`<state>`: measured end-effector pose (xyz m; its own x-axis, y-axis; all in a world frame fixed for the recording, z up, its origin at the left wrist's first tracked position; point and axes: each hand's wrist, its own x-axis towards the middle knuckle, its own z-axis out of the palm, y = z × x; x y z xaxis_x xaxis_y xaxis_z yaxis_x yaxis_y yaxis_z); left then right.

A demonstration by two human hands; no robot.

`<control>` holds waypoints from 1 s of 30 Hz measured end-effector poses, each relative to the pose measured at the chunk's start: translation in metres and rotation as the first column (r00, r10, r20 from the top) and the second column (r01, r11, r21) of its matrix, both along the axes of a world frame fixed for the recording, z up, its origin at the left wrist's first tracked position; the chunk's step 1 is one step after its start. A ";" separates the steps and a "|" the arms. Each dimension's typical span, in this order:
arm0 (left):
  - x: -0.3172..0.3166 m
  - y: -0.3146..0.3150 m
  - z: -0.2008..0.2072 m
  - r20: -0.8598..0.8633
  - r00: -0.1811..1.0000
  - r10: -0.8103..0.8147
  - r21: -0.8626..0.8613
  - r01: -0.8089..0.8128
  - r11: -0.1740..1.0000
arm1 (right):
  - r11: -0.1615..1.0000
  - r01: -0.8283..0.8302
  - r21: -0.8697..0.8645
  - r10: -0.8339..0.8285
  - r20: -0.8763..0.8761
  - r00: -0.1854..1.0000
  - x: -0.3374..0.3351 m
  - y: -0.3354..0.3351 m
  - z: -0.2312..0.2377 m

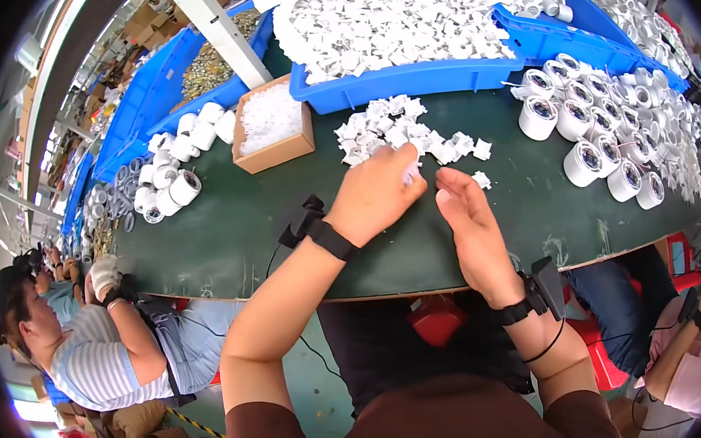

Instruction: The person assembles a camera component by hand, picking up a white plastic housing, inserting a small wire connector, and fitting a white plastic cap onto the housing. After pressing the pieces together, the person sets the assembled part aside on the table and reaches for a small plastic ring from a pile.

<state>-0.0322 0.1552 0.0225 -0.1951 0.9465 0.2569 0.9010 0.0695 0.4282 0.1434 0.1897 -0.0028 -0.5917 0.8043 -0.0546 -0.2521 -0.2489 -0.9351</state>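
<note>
White plastic pieces lie loose on green bench, near blue bin. Left hand: fingers clamped on small pale piece. Right hand open, fingers apart from thumb; sideways swing could knock stray piece beside it.

Brown short-sleeved shirt at bottom centre, dark trousers above it. Left hand and right hand ungloved; black wrist straps carry boxy black devices with thin dark cables.
</note>
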 end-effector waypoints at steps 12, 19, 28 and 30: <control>0.024 -0.002 -0.020 -0.284 0.959 -0.012 0.140 0.053 0.989 | 0.981 0.057 -0.184 -0.088 -0.166 0.982 -0.022 0.001 0.000; 0.007 -0.017 -0.009 -0.239 0.959 -0.154 0.137 0.190 0.972 | 0.985 0.030 -0.169 -0.048 -0.109 0.993 -0.017 0.004 0.008; -0.016 -0.030 -0.017 -0.344 0.938 -0.054 0.334 0.176 0.926 | 0.440 -0.097 0.893 -0.107 0.159 0.981 0.022 -0.016 0.027; -0.018 -0.024 -0.020 -0.203 0.979 -0.031 0.400 0.112 0.910 | 0.309 -0.271 0.912 0.068 0.263 0.962 0.023 -0.045 0.029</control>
